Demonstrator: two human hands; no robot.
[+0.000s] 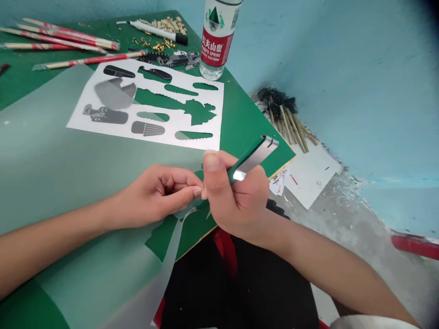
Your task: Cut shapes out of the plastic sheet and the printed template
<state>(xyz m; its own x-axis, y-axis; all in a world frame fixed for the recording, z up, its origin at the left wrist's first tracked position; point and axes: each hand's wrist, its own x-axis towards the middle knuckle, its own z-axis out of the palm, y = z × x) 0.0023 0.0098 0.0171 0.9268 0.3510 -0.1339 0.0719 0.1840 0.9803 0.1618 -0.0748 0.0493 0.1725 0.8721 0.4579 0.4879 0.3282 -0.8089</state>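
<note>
My right hand (236, 196) is closed round a green utility knife (255, 157) whose metal end points up and to the right. Its blade end is hidden behind my fingers. Thumb against fingers, my left hand (164, 192) pinches the translucent sheet (103, 178) beside my right fingertips, near the table's edge. A cut strip of that sheet (168, 269) hangs over the edge toward my lap. Beyond my hands lies a white paper (195, 142) with printed dark shapes and several cut-out holes; the sheet covers part of it.
A water bottle (219, 41) stands at the back of the green table (247, 119). Wrapped sticks (68, 41), a marker (157, 33), brass fasteners (156, 45) and small wooden pieces (168, 25) lie at the far side. Bundled sticks (291, 125) are on the floor by the wall.
</note>
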